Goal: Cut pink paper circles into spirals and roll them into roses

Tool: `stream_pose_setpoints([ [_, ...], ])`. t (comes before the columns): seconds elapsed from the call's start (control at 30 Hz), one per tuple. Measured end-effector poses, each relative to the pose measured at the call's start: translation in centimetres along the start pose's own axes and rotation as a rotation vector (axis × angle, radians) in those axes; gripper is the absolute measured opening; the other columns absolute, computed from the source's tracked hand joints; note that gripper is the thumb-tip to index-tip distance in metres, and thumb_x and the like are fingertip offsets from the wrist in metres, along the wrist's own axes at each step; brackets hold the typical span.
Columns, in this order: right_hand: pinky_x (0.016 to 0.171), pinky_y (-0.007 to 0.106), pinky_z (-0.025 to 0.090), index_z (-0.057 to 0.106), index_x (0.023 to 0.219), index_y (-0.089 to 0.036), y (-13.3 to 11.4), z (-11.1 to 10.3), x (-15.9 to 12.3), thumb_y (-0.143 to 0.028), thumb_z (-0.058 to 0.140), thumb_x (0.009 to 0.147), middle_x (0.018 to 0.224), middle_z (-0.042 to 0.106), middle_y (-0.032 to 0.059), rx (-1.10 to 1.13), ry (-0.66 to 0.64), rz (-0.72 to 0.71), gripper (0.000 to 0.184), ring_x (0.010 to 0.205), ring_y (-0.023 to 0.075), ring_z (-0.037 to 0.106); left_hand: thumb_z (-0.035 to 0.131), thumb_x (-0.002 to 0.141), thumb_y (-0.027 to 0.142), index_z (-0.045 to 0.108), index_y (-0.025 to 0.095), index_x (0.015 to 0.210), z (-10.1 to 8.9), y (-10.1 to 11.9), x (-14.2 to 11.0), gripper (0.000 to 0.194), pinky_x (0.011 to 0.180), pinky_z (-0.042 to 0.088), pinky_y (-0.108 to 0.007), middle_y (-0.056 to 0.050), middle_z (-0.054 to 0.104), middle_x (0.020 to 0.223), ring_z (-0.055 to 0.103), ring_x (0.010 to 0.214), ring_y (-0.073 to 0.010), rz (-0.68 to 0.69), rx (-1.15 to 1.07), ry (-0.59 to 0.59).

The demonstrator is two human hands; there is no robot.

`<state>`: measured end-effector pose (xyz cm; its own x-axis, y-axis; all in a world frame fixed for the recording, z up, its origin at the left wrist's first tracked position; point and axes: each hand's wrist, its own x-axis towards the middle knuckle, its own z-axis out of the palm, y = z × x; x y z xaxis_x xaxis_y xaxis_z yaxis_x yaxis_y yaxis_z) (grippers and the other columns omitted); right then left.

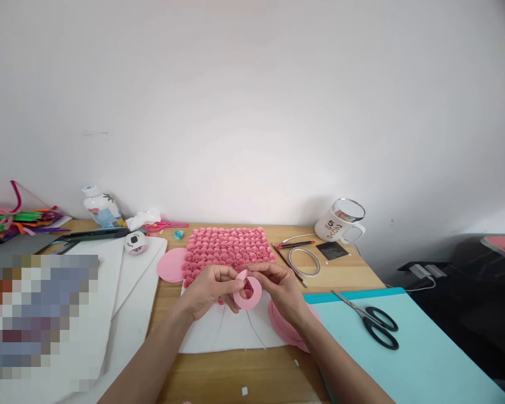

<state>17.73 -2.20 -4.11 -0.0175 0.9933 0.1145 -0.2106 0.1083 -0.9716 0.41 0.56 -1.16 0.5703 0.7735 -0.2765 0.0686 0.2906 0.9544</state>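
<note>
Between my two hands is a curled pink paper strip [252,296], its loop hanging over the white sheet [235,331]. My left hand [214,286] pinches the strip at its left side with thumb and fingers. The fingertips of my right hand [280,283] close on its upper edge. Just beyond, rows of rolled pink paper roses [227,244] cover the far part of the white sheet. Pink paper circles [284,325] lie partly under my right wrist, and another pink circle [171,265] lies left of the roses.
Black-handled scissors [374,322] lie on a turquoise board [421,342] at right. A white mug [340,221], pencils [297,244] and a tape ring [304,262] are behind. At left are a bottle [101,207], pink scissors [166,226], pipe cleaners [25,219] and white papers [130,314].
</note>
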Motion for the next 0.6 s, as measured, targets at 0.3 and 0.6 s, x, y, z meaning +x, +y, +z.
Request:
stream_pose_setpoints([
  [0.3,0.050,0.022,0.045,0.069,0.071,-0.020,-0.25,0.08,-0.01,-0.024,0.080,0.062,0.061,0.068,-0.0020,0.137,-0.007,0.016,0.015,0.054,0.0117,0.059,0.074,0.066,0.036,0.063,0.011,0.069,0.05,-0.31,0.01,0.027,0.046,0.036,-0.022,-0.004,0.068,0.058,0.062,0.046,-0.0140,-0.004,-0.023,-0.024],
  [0.6,0.052,0.025,0.048,0.073,0.075,-0.020,-0.25,0.07,0.04,-0.032,0.078,0.065,0.069,0.071,0.0027,0.043,0.026,0.005,0.016,0.060,0.0158,0.062,0.079,0.060,0.032,0.064,0.013,0.070,0.14,0.19,-0.19,0.027,0.046,0.039,-0.022,-0.002,0.068,0.059,0.063,0.047,-0.0136,-0.016,-0.050,-0.003],
])
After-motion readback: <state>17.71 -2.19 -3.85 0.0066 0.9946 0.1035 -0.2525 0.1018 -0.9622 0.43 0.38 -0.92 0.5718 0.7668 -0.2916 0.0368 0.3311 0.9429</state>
